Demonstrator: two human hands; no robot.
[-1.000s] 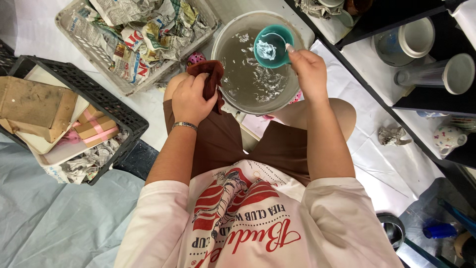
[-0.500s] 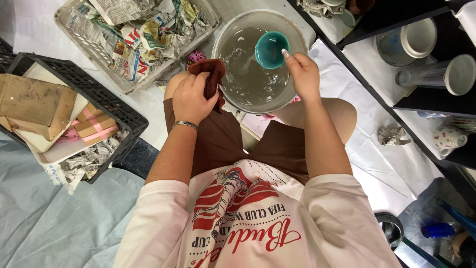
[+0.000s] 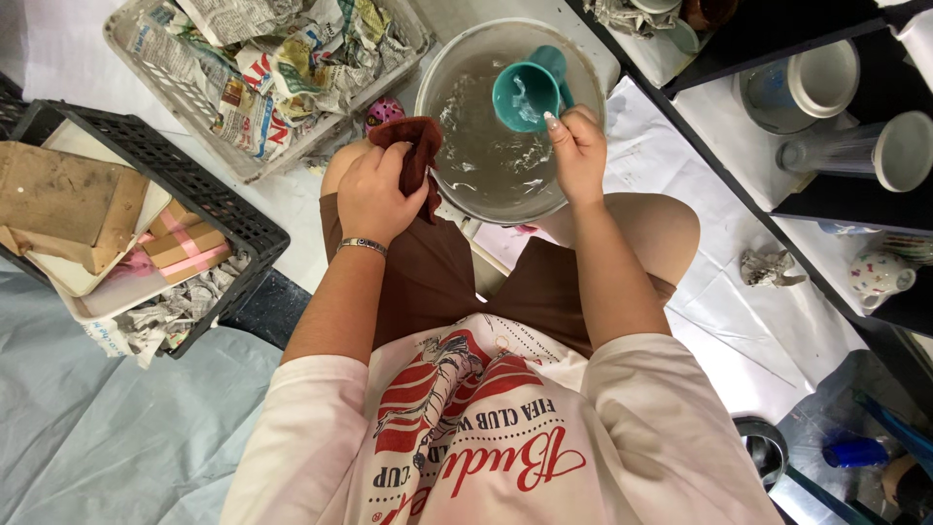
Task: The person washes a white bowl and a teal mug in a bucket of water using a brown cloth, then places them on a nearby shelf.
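My right hand (image 3: 575, 146) grips a teal ceramic mug (image 3: 526, 93) by its rim and holds it tilted over a round grey basin (image 3: 449, 68) filled with murky water. A little water sits inside the mug. At the basin's near left rim, my left hand (image 3: 374, 192) is shut on a dark brown cloth (image 3: 416, 148); a metal bracelet circles that wrist. The basin stands on the floor just in front of my knees.
A pale plastic crate of crumpled newspaper (image 3: 262, 68) lies at the upper left. Beside it a black crate (image 3: 219, 209) holds cardboard pieces and paper. Dark shelves on the right carry white mugs (image 3: 821, 78) and a small patterned cup (image 3: 878, 274). White paper covers the floor on the right.
My right hand has turned the teal mug and drawn it slightly toward me over the water. The left hand with the cloth has barely moved.
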